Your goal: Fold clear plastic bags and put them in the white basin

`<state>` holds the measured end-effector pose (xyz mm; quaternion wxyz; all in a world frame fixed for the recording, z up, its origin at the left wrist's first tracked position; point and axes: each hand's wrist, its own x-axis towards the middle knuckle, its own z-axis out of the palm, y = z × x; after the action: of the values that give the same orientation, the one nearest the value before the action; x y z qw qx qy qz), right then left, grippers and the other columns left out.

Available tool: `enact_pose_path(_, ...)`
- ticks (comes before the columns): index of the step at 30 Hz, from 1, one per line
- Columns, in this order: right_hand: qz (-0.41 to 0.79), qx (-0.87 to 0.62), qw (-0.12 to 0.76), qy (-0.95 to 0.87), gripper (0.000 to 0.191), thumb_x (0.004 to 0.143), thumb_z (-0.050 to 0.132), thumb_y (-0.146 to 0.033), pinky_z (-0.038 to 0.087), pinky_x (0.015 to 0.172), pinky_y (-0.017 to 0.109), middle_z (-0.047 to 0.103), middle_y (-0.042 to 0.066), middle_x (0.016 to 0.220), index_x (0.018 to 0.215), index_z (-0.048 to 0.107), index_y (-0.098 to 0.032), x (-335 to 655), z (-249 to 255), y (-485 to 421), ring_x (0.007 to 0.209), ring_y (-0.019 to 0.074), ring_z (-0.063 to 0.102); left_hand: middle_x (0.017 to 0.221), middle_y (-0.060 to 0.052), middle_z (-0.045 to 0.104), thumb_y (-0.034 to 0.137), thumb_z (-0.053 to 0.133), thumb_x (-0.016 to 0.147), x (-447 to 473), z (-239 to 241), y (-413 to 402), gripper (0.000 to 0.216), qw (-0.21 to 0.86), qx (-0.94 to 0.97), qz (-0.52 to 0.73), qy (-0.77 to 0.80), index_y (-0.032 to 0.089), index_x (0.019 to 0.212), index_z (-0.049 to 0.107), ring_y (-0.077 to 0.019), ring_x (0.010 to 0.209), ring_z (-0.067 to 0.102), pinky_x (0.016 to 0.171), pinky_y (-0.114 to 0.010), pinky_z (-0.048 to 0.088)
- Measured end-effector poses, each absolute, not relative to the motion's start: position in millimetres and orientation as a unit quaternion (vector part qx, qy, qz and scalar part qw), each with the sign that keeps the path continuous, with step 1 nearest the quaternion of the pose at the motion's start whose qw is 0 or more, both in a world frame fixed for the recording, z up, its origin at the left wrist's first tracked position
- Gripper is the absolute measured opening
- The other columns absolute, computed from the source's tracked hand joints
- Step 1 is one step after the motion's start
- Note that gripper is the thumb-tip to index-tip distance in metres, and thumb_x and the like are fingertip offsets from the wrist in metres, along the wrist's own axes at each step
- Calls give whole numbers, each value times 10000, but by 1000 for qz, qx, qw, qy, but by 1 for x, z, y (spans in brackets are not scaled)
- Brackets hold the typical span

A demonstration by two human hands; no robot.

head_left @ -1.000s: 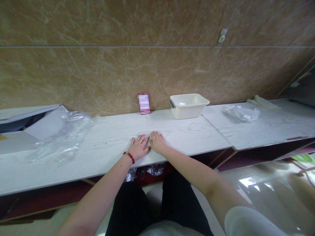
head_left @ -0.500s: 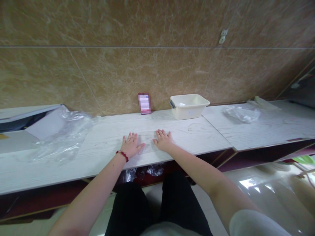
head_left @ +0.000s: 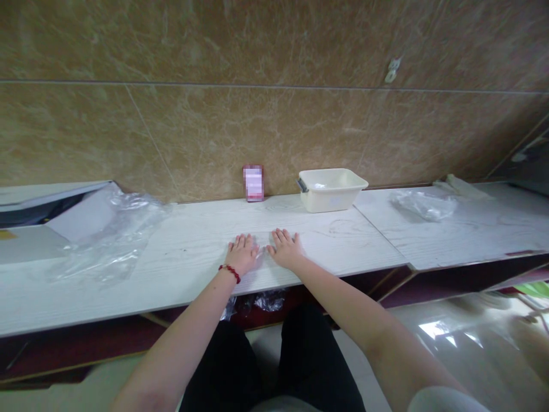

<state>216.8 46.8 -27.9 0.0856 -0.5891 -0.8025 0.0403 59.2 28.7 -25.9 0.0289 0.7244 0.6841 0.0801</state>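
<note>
My left hand [head_left: 243, 253], with a red bead bracelet [head_left: 230, 272] at the wrist, lies palm down and fingers spread on the white wood-grain counter [head_left: 206, 229]. Just to its right, my right hand [head_left: 285, 248] rests flat too, fingers stretched out. In the narrow gap between them is a faint clear piece of plastic [head_left: 259, 255], partly under my left hand; its exact shape is hard to make out. Beyond the hands, a phone [head_left: 254, 184] with a blurred screen leans against the wall. A cream plastic bin [head_left: 331, 197] with a grey handle clip stands behind my right hand.
At the left lies an open white box [head_left: 81, 214] with a dark thing inside, next to crumpled clear plastic wrap [head_left: 124, 234]. Another clear bag [head_left: 424, 205] lies on the right. Below the counter are shelves holding plastic bags [head_left: 269, 300]. A marbled wall [head_left: 266, 126] rises behind.
My left hand has slid right, closer to my right hand, and the gap with the clear plastic has narrowed. My right hand stays nearly in place. The view has shifted slightly.
</note>
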Motion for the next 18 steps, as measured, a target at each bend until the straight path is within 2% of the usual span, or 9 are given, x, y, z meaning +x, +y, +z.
enact_pose_path(4,46,-590,76,-802,577,811,181,-469,28,957,522,163,50,1377,1314,187,-186,217,-27,47,1251,230,95,1305,-163,320,306,278,816,19,-23,12,466,-2,689,85,719,99,1224,367,-272,1206,261,957,-463,209)
enact_pose_path(9,51,-587,80,-804,583,809,181,-477,24,955,530,161,49,1377,1313,195,-184,218,-29,48,1250,236,99,1294,-89,360,257,356,789,-8,-22,-4,346,11,701,76,709,228,1086,532,-273,1204,265,954,-490,202)
enact_pose_path(18,51,-581,87,-808,597,803,182,-504,23,948,547,158,41,1377,1313,195,-193,218,-32,51,1251,244,97,1286,-51,354,303,321,803,4,-20,3,363,47,692,94,714,352,1117,496,-318,1215,210,942,-536,165)
